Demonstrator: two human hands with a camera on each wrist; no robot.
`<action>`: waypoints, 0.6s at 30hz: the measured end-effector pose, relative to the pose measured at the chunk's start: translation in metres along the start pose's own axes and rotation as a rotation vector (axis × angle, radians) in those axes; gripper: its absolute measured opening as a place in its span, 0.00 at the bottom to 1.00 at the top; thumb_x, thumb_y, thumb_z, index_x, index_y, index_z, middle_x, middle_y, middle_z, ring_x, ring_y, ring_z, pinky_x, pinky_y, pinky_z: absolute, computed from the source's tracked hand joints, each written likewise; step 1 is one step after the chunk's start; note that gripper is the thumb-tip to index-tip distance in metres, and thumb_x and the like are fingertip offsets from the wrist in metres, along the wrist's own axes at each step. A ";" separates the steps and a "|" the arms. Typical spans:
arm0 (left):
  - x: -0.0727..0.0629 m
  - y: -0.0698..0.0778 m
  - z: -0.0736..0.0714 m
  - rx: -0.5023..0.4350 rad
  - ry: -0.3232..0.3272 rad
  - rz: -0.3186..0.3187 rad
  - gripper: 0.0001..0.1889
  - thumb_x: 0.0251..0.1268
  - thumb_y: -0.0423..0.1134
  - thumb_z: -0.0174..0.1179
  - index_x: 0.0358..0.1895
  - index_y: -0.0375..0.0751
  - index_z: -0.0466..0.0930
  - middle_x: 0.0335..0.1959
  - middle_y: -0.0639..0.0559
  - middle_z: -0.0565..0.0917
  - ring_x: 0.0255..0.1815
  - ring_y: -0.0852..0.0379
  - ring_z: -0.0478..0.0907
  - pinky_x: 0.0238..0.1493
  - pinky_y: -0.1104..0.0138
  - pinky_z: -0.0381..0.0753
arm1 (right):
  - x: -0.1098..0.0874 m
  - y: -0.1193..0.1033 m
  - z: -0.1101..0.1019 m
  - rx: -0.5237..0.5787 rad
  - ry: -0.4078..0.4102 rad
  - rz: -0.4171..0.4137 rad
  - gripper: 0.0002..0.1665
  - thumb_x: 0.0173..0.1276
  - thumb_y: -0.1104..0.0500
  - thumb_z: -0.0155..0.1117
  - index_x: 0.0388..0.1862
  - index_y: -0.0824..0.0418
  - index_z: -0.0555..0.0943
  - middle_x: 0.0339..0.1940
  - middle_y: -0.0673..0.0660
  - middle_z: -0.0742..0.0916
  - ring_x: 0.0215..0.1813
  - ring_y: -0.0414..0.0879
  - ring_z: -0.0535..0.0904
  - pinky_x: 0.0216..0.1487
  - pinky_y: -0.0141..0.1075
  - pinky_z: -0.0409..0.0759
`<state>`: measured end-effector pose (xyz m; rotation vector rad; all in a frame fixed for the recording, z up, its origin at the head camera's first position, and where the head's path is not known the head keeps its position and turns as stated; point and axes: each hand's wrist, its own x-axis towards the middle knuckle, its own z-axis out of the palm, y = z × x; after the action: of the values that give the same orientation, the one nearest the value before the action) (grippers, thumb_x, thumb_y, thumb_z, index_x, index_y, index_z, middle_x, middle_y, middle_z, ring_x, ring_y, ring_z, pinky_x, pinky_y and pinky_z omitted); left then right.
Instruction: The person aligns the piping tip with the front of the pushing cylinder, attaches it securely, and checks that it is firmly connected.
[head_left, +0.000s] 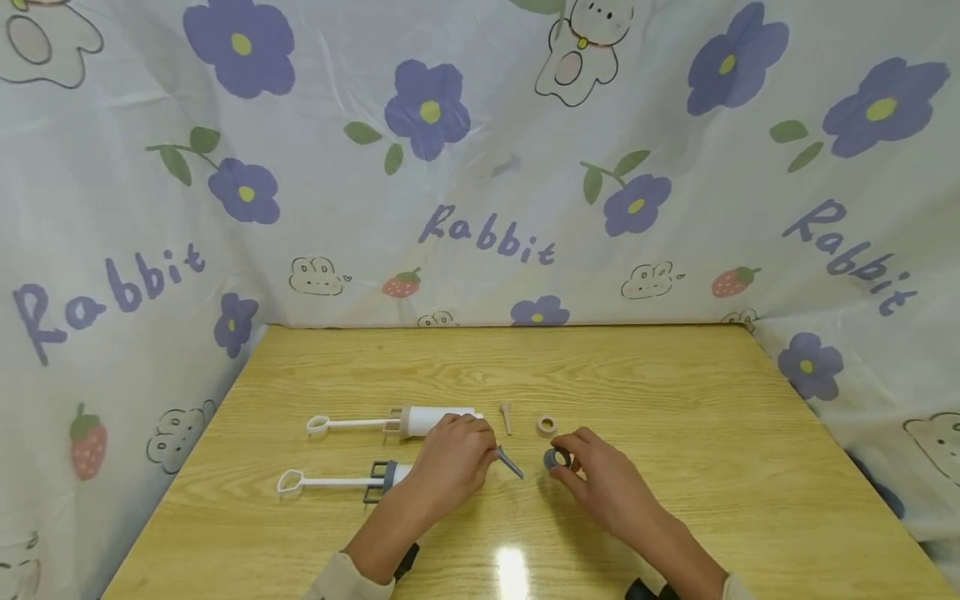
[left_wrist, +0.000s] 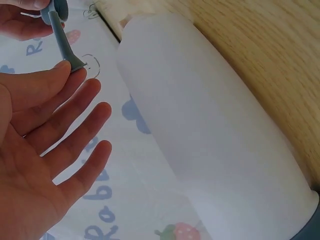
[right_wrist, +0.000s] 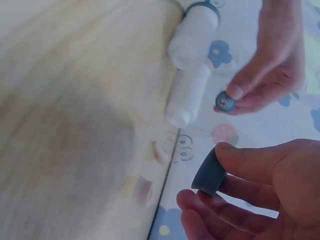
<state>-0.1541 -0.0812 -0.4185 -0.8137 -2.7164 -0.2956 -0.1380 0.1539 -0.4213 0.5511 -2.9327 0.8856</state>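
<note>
My left hand (head_left: 456, 454) pinches a slim grey nozzle (head_left: 512, 464) by its flared end between thumb and index finger. In the left wrist view the other fingers are spread. My right hand (head_left: 611, 483) holds a short grey ring-shaped cap (right_wrist: 210, 172) between thumb and fingers, just right of the nozzle's thin tip. Partly hidden behind my left forearm lies a white syringe-like tube (head_left: 402, 472) with a grey collar (head_left: 389, 476) and a ring-ended plunger (head_left: 330, 482).
A second white tube (head_left: 431, 421) with a beige collar (head_left: 405, 422) lies farther back, its plunger pointing left. Right of it are a beige nozzle (head_left: 506, 418) and a beige ring cap (head_left: 547, 432) on the wooden table (head_left: 675, 392). A patterned curtain (head_left: 480, 183) encloses the back and sides.
</note>
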 end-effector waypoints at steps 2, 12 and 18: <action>0.000 0.000 -0.002 0.001 0.007 -0.001 0.04 0.68 0.40 0.69 0.34 0.48 0.89 0.36 0.57 0.89 0.41 0.57 0.85 0.52 0.59 0.83 | 0.001 -0.001 -0.003 0.011 -0.004 0.028 0.17 0.69 0.58 0.72 0.56 0.56 0.85 0.46 0.49 0.85 0.37 0.36 0.79 0.33 0.27 0.76; -0.002 -0.003 -0.012 -0.029 0.010 -0.016 0.04 0.68 0.39 0.68 0.34 0.47 0.89 0.37 0.56 0.89 0.43 0.56 0.85 0.54 0.59 0.83 | 0.004 -0.005 -0.008 0.084 -0.033 0.027 0.17 0.71 0.60 0.70 0.57 0.59 0.84 0.46 0.53 0.85 0.35 0.34 0.78 0.33 0.26 0.78; -0.005 -0.006 -0.016 -0.023 0.017 -0.029 0.04 0.68 0.40 0.69 0.34 0.47 0.89 0.37 0.57 0.89 0.44 0.57 0.85 0.55 0.59 0.84 | 0.003 -0.009 -0.010 0.092 -0.017 -0.002 0.18 0.70 0.60 0.70 0.58 0.60 0.84 0.48 0.54 0.86 0.38 0.35 0.81 0.37 0.27 0.80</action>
<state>-0.1504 -0.0927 -0.4060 -0.7743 -2.7160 -0.3391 -0.1390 0.1516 -0.4076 0.5682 -2.9178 1.0246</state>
